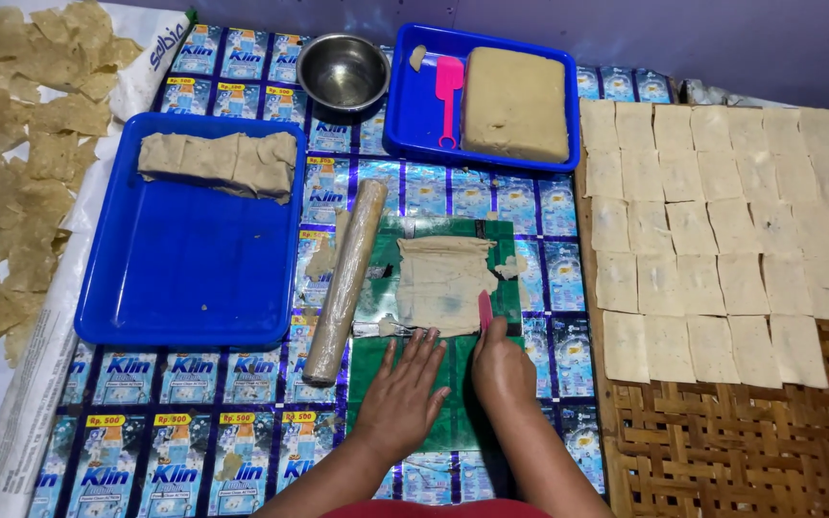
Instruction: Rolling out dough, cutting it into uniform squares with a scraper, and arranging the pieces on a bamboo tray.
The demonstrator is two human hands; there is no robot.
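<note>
A thin rolled-out sheet of pale dough (441,285) lies on a green plastic mat (381,360). My right hand (501,369) grips a small pink scraper (485,310) whose blade touches the sheet's lower right edge. My left hand (403,393) rests flat on the mat, fingers spread, just below the sheet. A plastic-wrapped rolling pin (345,280) lies diagonally to the left of the sheet.
A blue tray (189,278) at the left holds folded dough strips (220,163). Another blue tray (424,115) at the back holds a dough block (515,103) and pink cutter (448,96). A steel bowl (343,72) stands beside it. Cut dough squares (722,240) cover a woven mat (750,432); dried pieces (11,163) lie at the left.
</note>
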